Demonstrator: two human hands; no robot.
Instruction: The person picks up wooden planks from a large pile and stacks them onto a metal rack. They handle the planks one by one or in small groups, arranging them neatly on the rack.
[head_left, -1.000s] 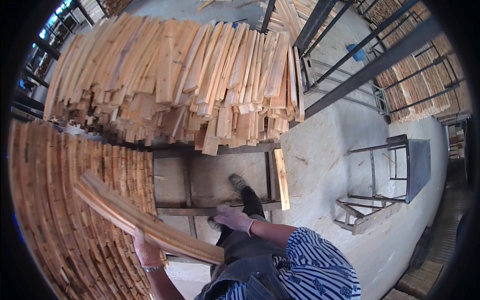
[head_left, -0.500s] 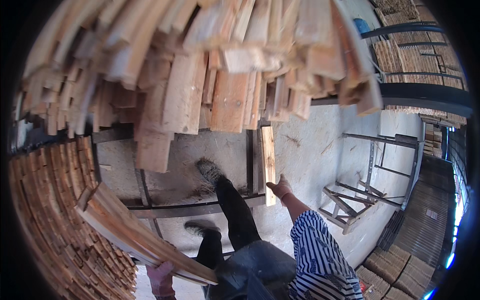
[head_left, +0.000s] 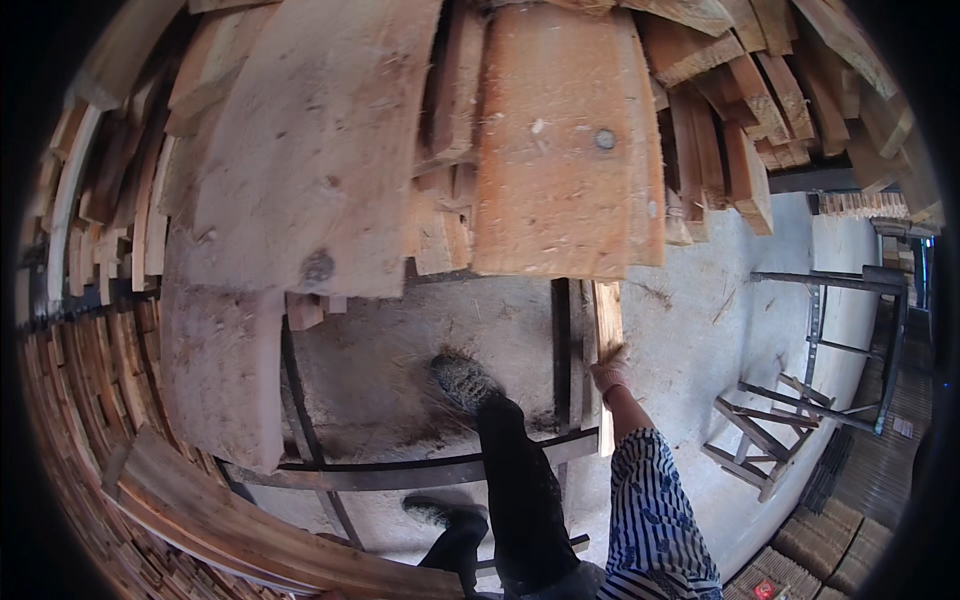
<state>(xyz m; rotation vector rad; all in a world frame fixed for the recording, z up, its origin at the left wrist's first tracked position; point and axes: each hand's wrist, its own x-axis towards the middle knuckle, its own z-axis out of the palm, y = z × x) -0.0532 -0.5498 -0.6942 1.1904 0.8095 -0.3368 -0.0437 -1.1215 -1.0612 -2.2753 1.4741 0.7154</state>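
The right hand [head_left: 608,372] grips the lower end of a narrow wooden slat [head_left: 607,325] leaning against the metal rack frame [head_left: 561,350]. Stacked planks [head_left: 560,140] overhang above. A long plank bundle [head_left: 250,530] crosses the lower left; the left hand is out of view.

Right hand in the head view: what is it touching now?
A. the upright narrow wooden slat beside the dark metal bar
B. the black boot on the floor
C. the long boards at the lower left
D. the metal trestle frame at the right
A: the right hand has its grip on the narrow wooden slat that stands next to the dark metal bar, well away from the boot, the trestle and the long boards.
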